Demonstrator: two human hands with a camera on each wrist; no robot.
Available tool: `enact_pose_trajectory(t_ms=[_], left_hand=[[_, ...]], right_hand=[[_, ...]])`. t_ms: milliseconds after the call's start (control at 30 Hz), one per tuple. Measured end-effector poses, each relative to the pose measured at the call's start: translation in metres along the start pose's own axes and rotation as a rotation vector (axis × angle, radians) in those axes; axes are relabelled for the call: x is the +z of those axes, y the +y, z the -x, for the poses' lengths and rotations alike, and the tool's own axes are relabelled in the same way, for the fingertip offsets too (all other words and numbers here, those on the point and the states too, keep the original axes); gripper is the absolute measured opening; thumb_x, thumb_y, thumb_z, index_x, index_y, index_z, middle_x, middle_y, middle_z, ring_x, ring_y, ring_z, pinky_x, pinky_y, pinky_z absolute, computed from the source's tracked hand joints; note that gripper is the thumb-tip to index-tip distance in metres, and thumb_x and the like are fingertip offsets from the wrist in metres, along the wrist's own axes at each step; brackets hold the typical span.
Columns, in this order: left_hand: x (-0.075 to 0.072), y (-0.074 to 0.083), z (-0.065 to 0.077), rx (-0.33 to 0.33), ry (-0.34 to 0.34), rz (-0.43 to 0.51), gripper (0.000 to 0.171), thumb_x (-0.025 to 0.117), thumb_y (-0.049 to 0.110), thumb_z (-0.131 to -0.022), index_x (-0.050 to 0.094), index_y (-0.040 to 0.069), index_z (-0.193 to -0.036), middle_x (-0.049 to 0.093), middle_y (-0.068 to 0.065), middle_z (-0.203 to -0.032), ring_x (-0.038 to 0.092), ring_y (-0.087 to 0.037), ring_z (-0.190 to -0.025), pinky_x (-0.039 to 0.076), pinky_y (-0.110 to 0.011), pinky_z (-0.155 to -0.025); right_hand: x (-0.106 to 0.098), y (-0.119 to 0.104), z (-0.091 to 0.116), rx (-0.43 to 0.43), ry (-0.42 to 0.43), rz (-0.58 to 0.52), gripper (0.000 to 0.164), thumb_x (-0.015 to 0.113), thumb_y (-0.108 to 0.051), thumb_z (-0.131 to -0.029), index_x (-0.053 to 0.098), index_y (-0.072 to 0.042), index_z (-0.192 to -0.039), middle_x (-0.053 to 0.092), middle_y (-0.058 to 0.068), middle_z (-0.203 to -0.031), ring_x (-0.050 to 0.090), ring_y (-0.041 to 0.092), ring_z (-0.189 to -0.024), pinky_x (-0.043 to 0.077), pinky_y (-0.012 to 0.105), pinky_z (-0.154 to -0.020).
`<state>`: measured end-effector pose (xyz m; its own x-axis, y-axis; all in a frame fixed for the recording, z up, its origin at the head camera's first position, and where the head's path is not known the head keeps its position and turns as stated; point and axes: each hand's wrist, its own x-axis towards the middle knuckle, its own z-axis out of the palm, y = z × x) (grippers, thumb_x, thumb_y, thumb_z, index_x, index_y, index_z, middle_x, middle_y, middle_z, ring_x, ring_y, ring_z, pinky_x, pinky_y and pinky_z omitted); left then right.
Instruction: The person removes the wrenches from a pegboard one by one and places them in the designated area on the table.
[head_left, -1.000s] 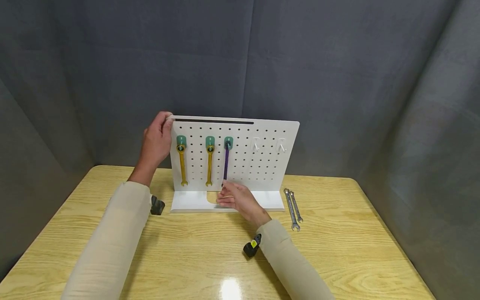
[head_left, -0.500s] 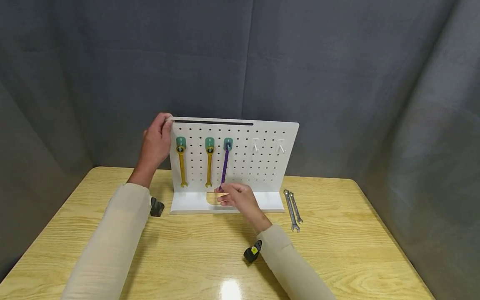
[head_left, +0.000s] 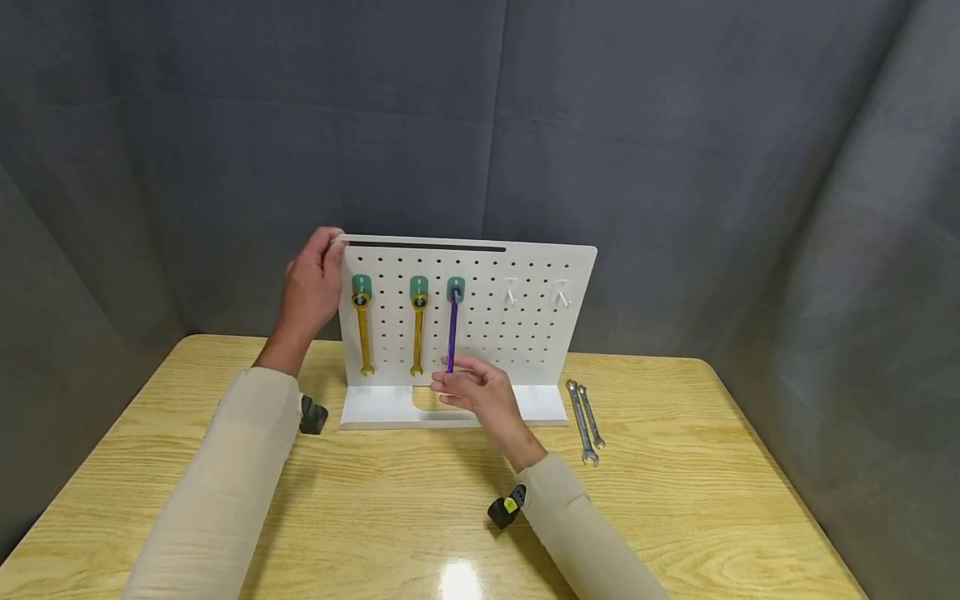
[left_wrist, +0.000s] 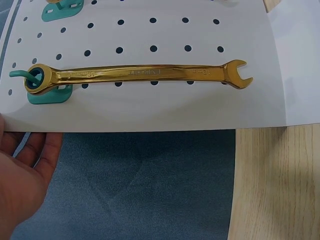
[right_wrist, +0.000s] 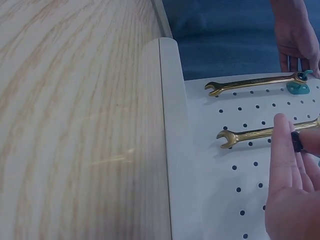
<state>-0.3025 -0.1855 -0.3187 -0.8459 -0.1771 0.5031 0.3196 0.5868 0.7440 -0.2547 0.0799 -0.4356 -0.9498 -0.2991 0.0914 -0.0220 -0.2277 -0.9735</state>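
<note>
Purple wrench (head_left: 452, 335), pinched low in right hand (head_left: 486, 393)

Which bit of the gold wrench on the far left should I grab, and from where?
I'd pinch the gold wrench mid-handle by its two long edges, coming from the front. It hangs upright with its ring on the green hook, its handle is long and bare, and the white pegboard is right behind it.

Glossy gold metal wrenches (left_wrist: 145, 73), shiny purple wrench (head_left: 452, 333), smooth wood-grain table (head_left: 375, 500), matt cloth curtain (head_left: 637, 167)
</note>
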Motion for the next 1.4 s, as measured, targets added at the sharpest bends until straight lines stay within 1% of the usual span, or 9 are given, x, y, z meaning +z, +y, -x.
enact_pose_trajectory(t_ms=[200, 300, 467, 533, 733, 867, 1067, 1233, 1400], left_hand=[[-0.001, -0.001, 0.0, 0.002, 0.0, 0.003, 0.037, 0.039, 0.038, -0.113, 0.054, 0.011, -0.133, 0.063, -0.019, -0.117, 0.059, -0.035, -0.104, 0.047, -0.055, -0.088], [0.0, -0.001, 0.0, 0.003, 0.001, 0.001, 0.037, 0.039, 0.038, -0.113, 0.054, 0.011, -0.133, 0.063, -0.019, -0.118, 0.059, -0.036, -0.104, 0.047, -0.056, -0.088], [0.001, -0.001, 0.0, 0.0, 0.002, -0.002, 0.037, 0.039, 0.038, -0.113, 0.054, 0.011, -0.133, 0.063, -0.019, -0.118, 0.06, -0.036, -0.104, 0.047, -0.056, -0.088], [0.001, -0.001, 0.0, 0.003, 0.003, 0.0, 0.037, 0.04, 0.038, -0.113, 0.054, 0.011, -0.132, 0.063, -0.019, -0.117, 0.06, -0.036, -0.104, 0.048, -0.056, -0.088], [0.001, -0.001, 0.0, 0.009, 0.007, 0.002, 0.037, 0.039, 0.037, -0.113, 0.054, 0.011, -0.133, 0.063, -0.019, -0.115, 0.059, -0.036, -0.102, 0.047, -0.055, -0.087], [0.001, 0.0, 0.0, 0.01, 0.015, -0.001, 0.036, 0.04, 0.037, -0.113, 0.055, 0.011, -0.132, 0.063, -0.019, -0.115, 0.058, -0.037, -0.102, 0.046, -0.056, -0.087], [0.001, -0.001, -0.002, 0.013, 0.0, 0.01, 0.036, 0.039, 0.038, -0.112, 0.053, 0.012, -0.133, 0.062, -0.019, -0.117, 0.058, -0.036, -0.105, 0.046, -0.056, -0.088], [0.001, -0.001, -0.002, 0.012, 0.004, 0.005, 0.037, 0.039, 0.038, -0.113, 0.053, 0.011, -0.132, 0.062, -0.019, -0.115, 0.059, -0.036, -0.103, 0.047, -0.056, -0.087], [0.0, -0.001, 0.0, 0.002, -0.001, 0.005, 0.036, 0.038, 0.038, -0.113, 0.052, 0.011, -0.132, 0.062, -0.019, -0.116, 0.059, -0.036, -0.103, 0.048, -0.056, -0.087]], right_hand=[[-0.001, -0.002, 0.0, 0.019, 0.004, 0.01, 0.039, 0.062, 0.0, -0.1, 0.056, 0.012, -0.136, 0.072, 0.02, -0.116, 0.073, 0.023, -0.1, 0.056, 0.038, -0.087], [-0.003, 0.0, 0.0, 0.031, -0.002, 0.012, 0.038, 0.062, 0.001, -0.099, 0.056, 0.013, -0.134, 0.072, 0.02, -0.117, 0.073, 0.023, -0.1, 0.055, 0.041, -0.09], [-0.007, 0.004, 0.002, 0.04, -0.024, -0.003, 0.037, 0.061, 0.003, -0.099, 0.054, 0.016, -0.134, 0.071, 0.021, -0.119, 0.073, 0.022, -0.1, 0.055, 0.039, -0.089], [-0.008, 0.005, 0.004, 0.031, -0.029, -0.005, 0.038, 0.061, 0.003, -0.099, 0.054, 0.017, -0.133, 0.071, 0.022, -0.118, 0.073, 0.023, -0.1, 0.056, 0.038, -0.088], [-0.008, 0.001, 0.009, 0.01, -0.034, 0.003, 0.038, 0.063, 0.002, -0.099, 0.054, 0.018, -0.132, 0.07, 0.023, -0.118, 0.073, 0.025, -0.101, 0.055, 0.042, -0.09], [-0.008, -0.003, 0.013, 0.003, -0.028, 0.019, 0.035, 0.065, 0.002, -0.099, 0.057, 0.015, -0.13, 0.07, 0.023, -0.118, 0.073, 0.026, -0.101, 0.056, 0.041, -0.089], [-0.007, -0.011, 0.019, -0.015, 0.003, 0.042, 0.03, 0.066, 0.001, -0.098, 0.063, 0.01, -0.127, 0.071, 0.022, -0.118, 0.073, 0.028, -0.102, 0.056, 0.04, -0.087], [-0.008, -0.011, 0.019, -0.019, -0.012, 0.058, 0.032, 0.066, 0.001, -0.099, 0.061, 0.012, -0.129, 0.071, 0.022, -0.119, 0.073, 0.027, -0.102, 0.056, 0.039, -0.087], [-0.011, -0.011, 0.02, -0.096, -0.036, 0.139, 0.028, 0.064, 0.004, -0.099, 0.063, 0.012, -0.126, 0.07, 0.026, -0.118, 0.071, 0.036, -0.105, 0.057, 0.04, -0.085]])
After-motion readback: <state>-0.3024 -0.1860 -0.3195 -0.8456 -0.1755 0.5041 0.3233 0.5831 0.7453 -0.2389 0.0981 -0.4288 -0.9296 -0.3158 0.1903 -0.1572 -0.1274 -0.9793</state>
